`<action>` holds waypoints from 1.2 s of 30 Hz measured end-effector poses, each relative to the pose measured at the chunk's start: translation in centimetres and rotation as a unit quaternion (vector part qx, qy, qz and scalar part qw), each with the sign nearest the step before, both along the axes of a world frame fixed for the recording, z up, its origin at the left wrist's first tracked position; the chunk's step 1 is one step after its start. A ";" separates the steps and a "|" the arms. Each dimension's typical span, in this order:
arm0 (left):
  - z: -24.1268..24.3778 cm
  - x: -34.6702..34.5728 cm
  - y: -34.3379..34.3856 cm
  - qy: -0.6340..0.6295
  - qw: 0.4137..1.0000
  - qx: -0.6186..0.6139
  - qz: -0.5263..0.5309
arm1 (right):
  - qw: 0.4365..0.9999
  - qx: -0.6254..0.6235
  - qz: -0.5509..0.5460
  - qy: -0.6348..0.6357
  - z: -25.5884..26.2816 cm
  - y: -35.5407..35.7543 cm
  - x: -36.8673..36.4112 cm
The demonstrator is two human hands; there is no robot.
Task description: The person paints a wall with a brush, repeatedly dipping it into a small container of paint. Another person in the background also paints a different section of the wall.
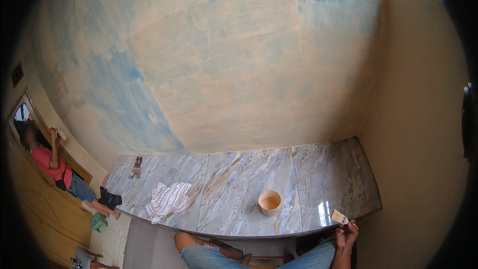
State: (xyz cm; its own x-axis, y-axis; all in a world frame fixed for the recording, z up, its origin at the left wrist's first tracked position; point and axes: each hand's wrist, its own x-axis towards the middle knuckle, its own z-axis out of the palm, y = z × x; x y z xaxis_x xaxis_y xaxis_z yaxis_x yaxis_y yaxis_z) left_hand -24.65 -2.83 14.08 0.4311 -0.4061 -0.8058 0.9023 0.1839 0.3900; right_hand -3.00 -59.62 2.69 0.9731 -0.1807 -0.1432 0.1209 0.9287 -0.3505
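My right hand (346,235) grips a flat paintbrush (340,217) by its handle, close to the front edge of the marble-patterned tiled counter (242,179). Pale paint coats the bristles, which point up and left over the counter. To the left of the brush stands a small tub (269,202) with beige paint inside it. Beyond the counter rises a wall (231,82) with beige coat brushed unevenly over blue, and a thin crack runs near its upper middle. My left hand is out of view.
A crumpled patterned cloth (168,201) and putty knives (136,168) lie on the counter's left part. At far left a person (56,164) stands by a wooden door (44,209), holding something pale. A green stool (99,222) and a chair (87,258) are on the floor.
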 end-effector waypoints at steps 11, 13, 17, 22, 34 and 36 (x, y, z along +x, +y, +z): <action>-0.5 0.0 0.2 0.012 1.000 0.002 -0.005 | 1.000 0.011 0.016 -0.018 0.6 -0.4 -0.3; -0.9 -0.3 0.2 0.015 1.000 -0.003 -0.001 | 0.999 -0.003 0.031 -0.023 0.3 -0.3 0.1; 0.1 0.3 -0.2 -0.011 1.000 0.021 -0.009 | 1.000 0.004 0.024 -0.016 0.4 -0.7 -0.1; 0.4 0.1 -0.1 -0.007 1.000 0.014 -0.008 | 0.999 -0.004 0.037 -0.023 0.5 -0.4 -0.1; 2.4 1.7 -0.3 0.002 0.996 0.072 -0.043 | 0.998 0.016 0.034 -0.055 2.4 -1.2 -1.2; 2.5 1.3 -0.6 -0.007 0.998 0.057 -0.032 | 0.998 0.013 0.037 -0.056 3.8 -1.6 -2.7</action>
